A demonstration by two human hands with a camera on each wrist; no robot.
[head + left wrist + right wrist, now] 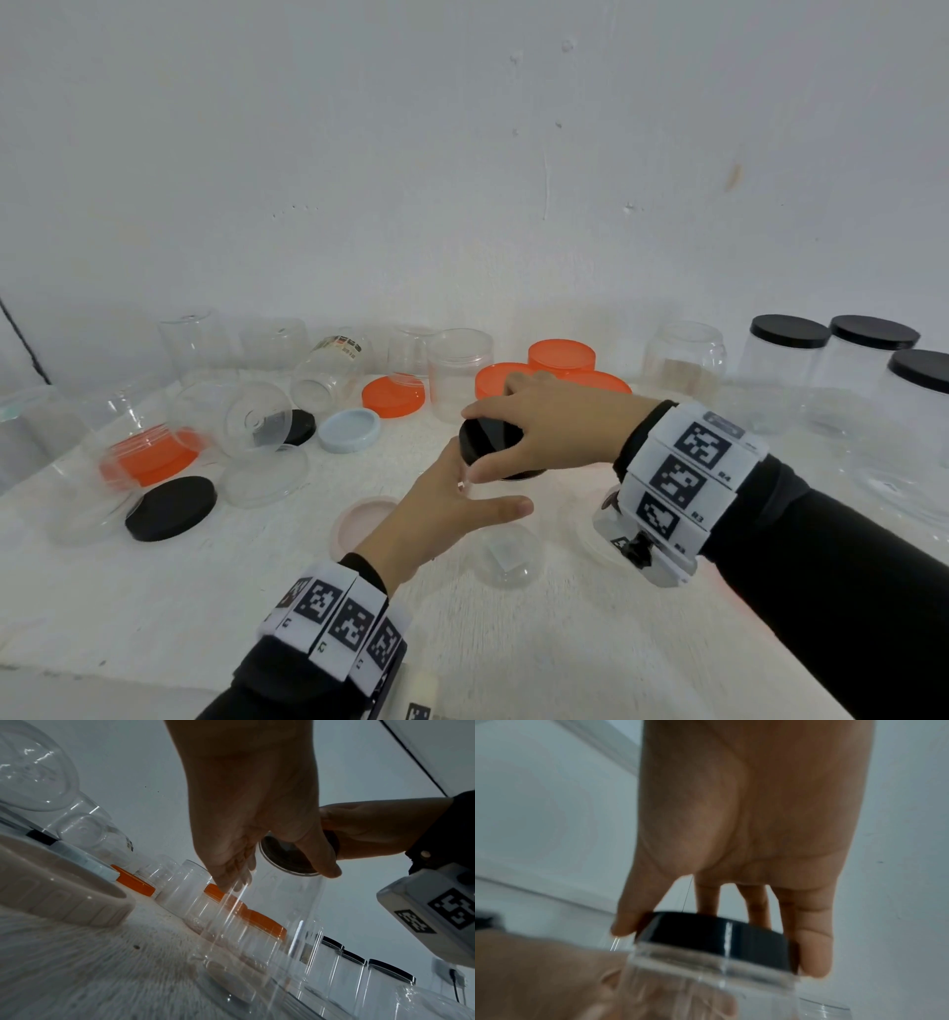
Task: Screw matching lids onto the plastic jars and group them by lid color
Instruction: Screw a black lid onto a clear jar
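A black lid sits on the mouth of a clear plastic jar held tilted just above the white table. My right hand grips the lid from above, thumb and fingers around its rim. In the right wrist view the right hand pinches the black lid over the clear jar's neck. My left hand wraps the jar's body, thumb across the front. In the left wrist view the left hand clasps the clear jar below the black lid.
Three black-lidded jars stand at the far right. Orange lids lie behind my hands, near an upright open jar. A light blue lid, a loose black lid, a pink lid and several toppled clear jars crowd the left.
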